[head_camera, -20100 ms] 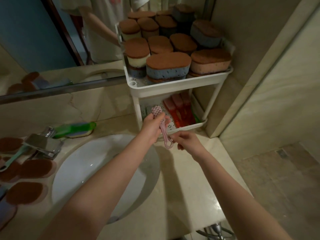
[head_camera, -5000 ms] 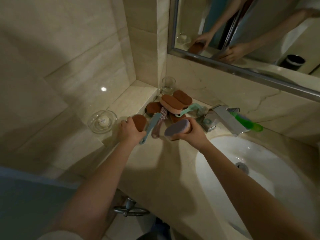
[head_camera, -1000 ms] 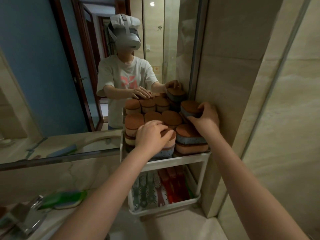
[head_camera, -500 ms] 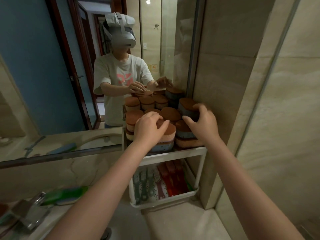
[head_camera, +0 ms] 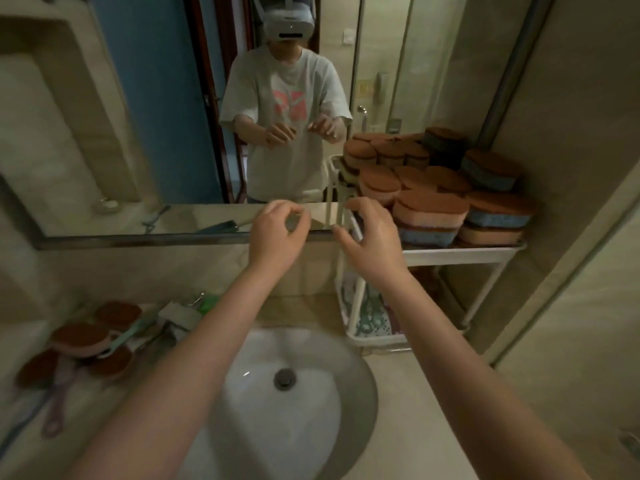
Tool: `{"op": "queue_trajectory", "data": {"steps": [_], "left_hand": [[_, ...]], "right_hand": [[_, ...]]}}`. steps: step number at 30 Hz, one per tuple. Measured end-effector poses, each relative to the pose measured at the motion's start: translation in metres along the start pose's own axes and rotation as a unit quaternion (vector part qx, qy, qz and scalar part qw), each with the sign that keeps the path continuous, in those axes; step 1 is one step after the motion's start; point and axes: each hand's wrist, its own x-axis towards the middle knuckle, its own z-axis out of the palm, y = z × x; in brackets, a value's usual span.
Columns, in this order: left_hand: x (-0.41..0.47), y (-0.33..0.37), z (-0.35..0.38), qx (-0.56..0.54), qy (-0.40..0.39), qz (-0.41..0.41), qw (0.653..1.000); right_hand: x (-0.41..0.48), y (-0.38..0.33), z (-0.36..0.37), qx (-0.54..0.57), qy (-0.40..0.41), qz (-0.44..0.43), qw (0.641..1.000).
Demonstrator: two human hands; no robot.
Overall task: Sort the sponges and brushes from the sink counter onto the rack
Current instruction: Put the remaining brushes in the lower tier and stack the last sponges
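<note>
Fingers on both hands are loosely curled and holding nothing, hovering mid-air over the back of the sink [head_camera: 263, 403]. Biggest thing first: the rack [head_camera: 460, 252] sits at about 3 o'clock from the hands, top shelf packed with sponges [head_camera: 433, 206], lower shelf holding what looks like brushes, hard to make out. What's left to sort is the pile on the counter [head_camera: 408, 427] at roughly 8 o'clock: a few sponges [head_camera: 81, 337] and brushes [head_camera: 57, 407], the pink one's handle running about 1 to 7 o'clock. Left hand [head_camera: 277, 237] is clearly nearer that pile; right hand [head_camera: 372, 240] is just beside the rack's edge, so I'd guess the left leads the next reach.
</note>
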Motion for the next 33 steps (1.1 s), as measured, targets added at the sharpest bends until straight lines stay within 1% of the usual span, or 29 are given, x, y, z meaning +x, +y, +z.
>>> {"op": "queue_trajectory", "data": {"steps": [5,9,12,17,21,24,27,30,33], "left_hand": [[-0.025,-0.091,-0.069,0.028,0.011,-0.083,0.996],[-0.053,-0.16,-0.123,0.052,0.003,-0.162,0.985],[-0.078,-0.21,-0.16,0.079,0.017,-0.227,0.97],[-0.127,-0.279,-0.217,0.11,0.044,-0.327,0.938],[-0.172,-0.313,-0.253,0.116,0.066,-0.399,0.907],[-0.213,-0.333,-0.272,0.114,0.061,-0.462,0.877],[-0.254,-0.344,-0.286,0.127,0.053,-0.497,0.857],[-0.286,-0.343,-0.294,0.115,0.041,-0.53,0.839],[-0.313,-0.347,-0.301,0.119,0.03,-0.544,0.83]], "right_hand": [[-0.012,-0.066,0.083,0.034,-0.076,-0.004,0.997],[-0.025,-0.108,0.151,0.073,-0.161,-0.001,0.984],[-0.037,-0.136,0.202,0.109,-0.247,0.035,0.962],[-0.063,-0.175,0.283,0.138,-0.35,0.104,0.921],[-0.09,-0.197,0.332,0.138,-0.426,0.133,0.884],[-0.114,-0.21,0.365,0.141,-0.48,0.135,0.855],[-0.139,-0.224,0.395,0.14,-0.53,0.135,0.825],[-0.156,-0.241,0.419,0.126,-0.562,0.146,0.805],[-0.167,-0.254,0.443,0.1,-0.565,0.197,0.795]]}}
